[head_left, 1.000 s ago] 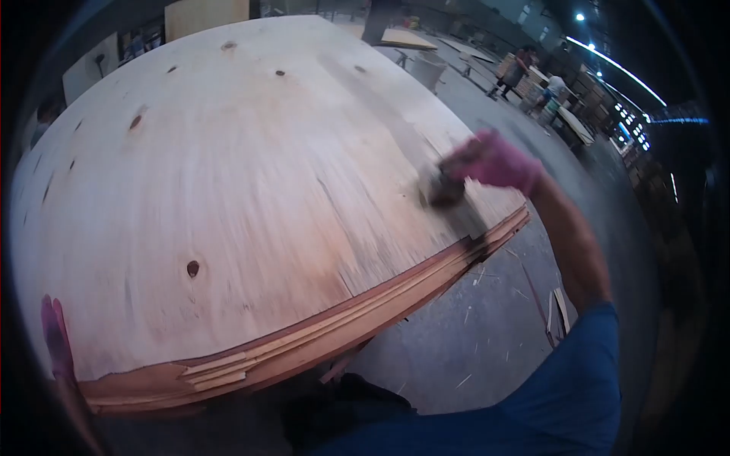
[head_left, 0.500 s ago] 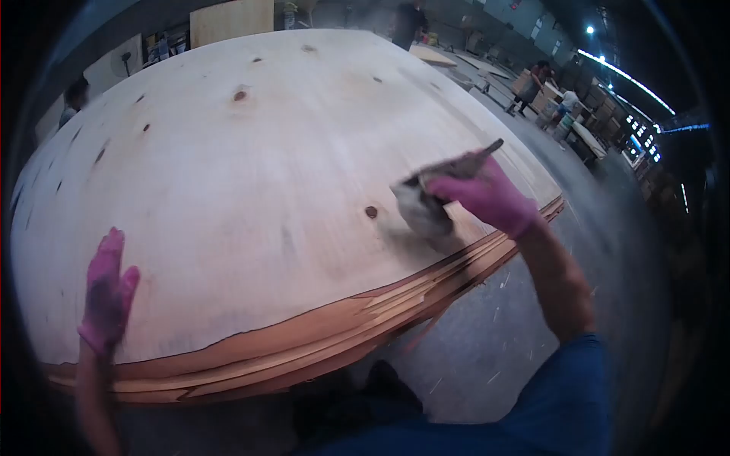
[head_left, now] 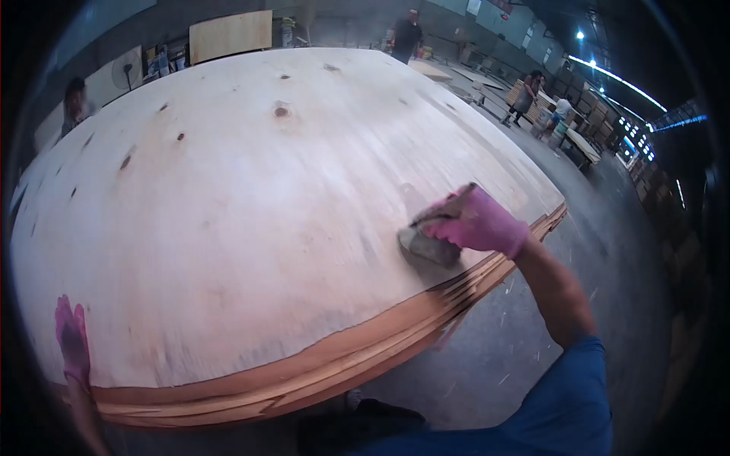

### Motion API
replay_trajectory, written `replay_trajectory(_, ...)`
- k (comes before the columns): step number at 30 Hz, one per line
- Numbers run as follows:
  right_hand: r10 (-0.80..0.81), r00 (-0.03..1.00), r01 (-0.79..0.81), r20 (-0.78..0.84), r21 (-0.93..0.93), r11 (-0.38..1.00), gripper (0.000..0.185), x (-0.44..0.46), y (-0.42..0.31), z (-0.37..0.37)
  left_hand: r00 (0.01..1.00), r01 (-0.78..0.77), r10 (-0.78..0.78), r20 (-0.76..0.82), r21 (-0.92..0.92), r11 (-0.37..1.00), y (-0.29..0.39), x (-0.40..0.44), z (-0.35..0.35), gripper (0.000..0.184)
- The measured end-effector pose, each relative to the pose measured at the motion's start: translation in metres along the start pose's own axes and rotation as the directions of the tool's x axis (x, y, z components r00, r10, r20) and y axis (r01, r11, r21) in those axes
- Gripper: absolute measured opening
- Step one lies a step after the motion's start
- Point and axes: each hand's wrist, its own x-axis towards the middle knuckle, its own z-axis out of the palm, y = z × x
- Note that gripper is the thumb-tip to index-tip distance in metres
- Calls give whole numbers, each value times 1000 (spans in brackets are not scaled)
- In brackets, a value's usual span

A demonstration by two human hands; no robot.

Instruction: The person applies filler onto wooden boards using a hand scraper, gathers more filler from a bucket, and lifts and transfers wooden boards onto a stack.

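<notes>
A large pale wood veneer sheet (head_left: 228,197) with dark knots lies on top of a stack with ragged layered edges (head_left: 334,357). My right hand (head_left: 483,220), in a pink glove, is closed around what looks like a wide putty knife (head_left: 430,245). Its greyish blade is low against the sheet near the front right edge, slightly blurred. Most of its handle is hidden by my fingers. My left hand (head_left: 74,338), in a smudged pink glove, is at the sheet's front left edge. Its fingers are stretched out and hold nothing.
A person (head_left: 74,106) is beyond the left edge, and another (head_left: 407,36) stands past the far corner. More people (head_left: 527,97) are at stacked boards on the right. A fan (head_left: 126,72) and an upright board (head_left: 230,36) are at the back.
My right hand has brought the putty knife lower, over the spot where a dark knot showed. My left hand has shifted left and toward the near edge. The view has tilted slightly.
</notes>
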Motion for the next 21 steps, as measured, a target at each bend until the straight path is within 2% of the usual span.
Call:
replay_trajectory(2,274,948,-304,163,211,929,23,-3,-27,-10,990,-119,131,-44,212,970,-6,0,1,51)
replay_trajectory(4,291,954,-287,70,491,823,25,3,-18,1,959,-258,283,26,495,830,21,-12,-10,52)
replay_trajectory(5,305,952,-257,27,610,749,26,11,-9,3,973,-208,230,2,438,875,35,-16,-11,55)
replay_trajectory(8,255,956,-10,-148,848,530,27,65,37,-15,973,-230,231,26,274,934,22,-16,-11,55)
replay_trajectory(9,230,962,31,-147,896,444,26,88,77,-31,996,-91,91,4,-27,996,26,-16,-10,55)
replay_trajectory(10,207,967,65,-145,935,349,26,114,112,-50,998,60,-53,31,-322,945,31,-16,-10,55)
replay_trajectory(11,247,955,77,-165,941,329,25,139,128,-68,978,206,-184,97,-578,790,39,-16,-12,55)
replay_trajectory(12,284,941,93,-186,946,311,23,165,144,-86,961,270,-252,118,-617,740,53,-16,-15,55)
replay_trajectory(14,512,824,108,-243,954,279,22,216,180,-109,908,389,-385,167,-678,624,86,-15,-22,55)
replay_trajectory(16,565,796,89,-217,965,245,19,258,224,-122,921,368,-375,106,-553,747,84,-16,-19,55)
replay_trajectory(18,664,723,79,-190,978,194,18,292,270,-120,960,274,-278,28,-298,915,79,-17,-17,55)
replay_trajectory(19,637,744,131,-203,979,159,18,299,294,-111,976,214,-217,-1,-160,964,77,-16,-14,55)
replay_trajectory(20,685,689,-114,-237,898,425,18,307,332,-98,987,157,-158,-18,-32,987,73,-18,-17,55)
replay_trajectory(21,706,643,-359,-297,698,620,18,318,375,-83,991,129,-128,-32,36,991,71,-20,-17,55)
